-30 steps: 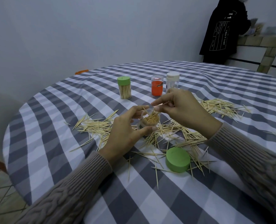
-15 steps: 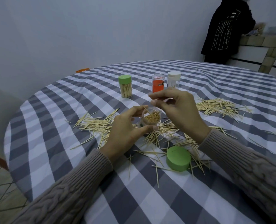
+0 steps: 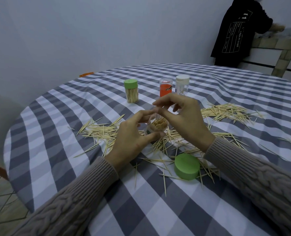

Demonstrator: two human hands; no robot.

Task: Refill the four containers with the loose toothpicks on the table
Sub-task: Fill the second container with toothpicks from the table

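from the head camera, the left hand (image 3: pixel 132 138) is gripping an open clear container (image 3: pixel 155 127), thumb on its near side and fingers curling round the far side; the container is standing, tilted a little, on the checked tablecloth (image 3: pixel 56 150), its mouth showing packed toothpick ends; the right hand (image 3: pixel 184 118) is hovering just above and to the right of that container, thumb and forefinger coming together over its mouth, but i cannot tell whether they are pinching a toothpick, the spot being blurred; loose toothpicks (image 3: pixel 100 132) are lying scattered around the container, to its left, under it and on its near side; a second heap of toothpicks (image 3: pixel 226 112) is lying well to its right; a green lid (image 3: pixel 186 166) is resting on the cloth nearer than the container and to its right, touching some strays; beyond the container a green-capped jar (image 3: pixel 131 91) full of toothpicks is standing to the far left, an orange-labelled jar (image 3: pixel 165 89) straight behind, and a white-capped jar (image 3: pixel 182 85) just beside that one; a person in a black top (image 3: pixel 231 31) is standing at the far right, well beyond the container.
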